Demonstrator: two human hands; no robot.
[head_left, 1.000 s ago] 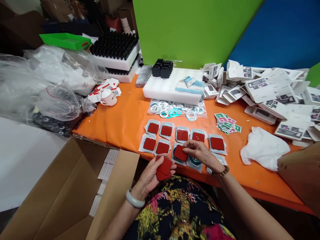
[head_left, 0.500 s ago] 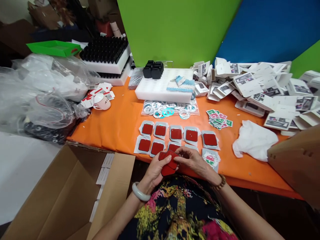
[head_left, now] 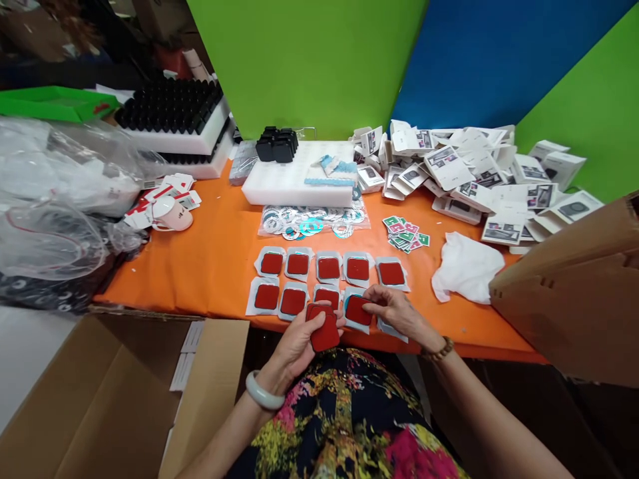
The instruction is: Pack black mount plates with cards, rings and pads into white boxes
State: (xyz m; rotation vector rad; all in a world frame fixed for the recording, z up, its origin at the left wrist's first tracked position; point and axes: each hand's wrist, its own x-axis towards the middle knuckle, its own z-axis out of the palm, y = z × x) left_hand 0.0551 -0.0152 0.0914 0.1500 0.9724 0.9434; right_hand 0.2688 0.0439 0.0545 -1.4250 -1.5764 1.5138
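My left hand (head_left: 298, 340) grips a small stack of red square pads (head_left: 324, 330) at the near edge of the orange table (head_left: 219, 253). With pinched fingers my right hand (head_left: 394, 310) holds one red pad (head_left: 358, 309) down on a packet in the near row. Two rows of white packets, each topped with a red pad (head_left: 328, 267), lie just beyond both hands.
A bag of round stickers (head_left: 312, 221), a white foam block (head_left: 294, 181) with black parts (head_left: 276, 145), green cards (head_left: 405, 233), a white cloth (head_left: 465, 267) and a heap of small boxes (head_left: 474, 179) lie behind. Open cartons stand at left (head_left: 114, 392) and right (head_left: 569, 293). Plastic bags (head_left: 54, 199) fill the left.
My right hand drew a red pad off the stack in my left hand and set it down on a packet in the near row. The view shifted rightward.
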